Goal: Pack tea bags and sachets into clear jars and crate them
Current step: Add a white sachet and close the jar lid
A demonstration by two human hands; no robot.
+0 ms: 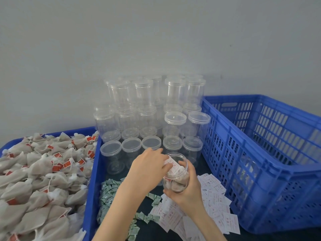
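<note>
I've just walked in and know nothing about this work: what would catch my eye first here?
Two hands at centre: the right hand holds an open jar while the left hand pushes a white sachet in. Behind them rises a stack of clear jars, with a heap of tea bags left and a blue crate right.

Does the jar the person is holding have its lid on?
No, the held jar is open at the top, and the left hand is pushing a white sachet into its mouth while the right hand holds it.
</note>
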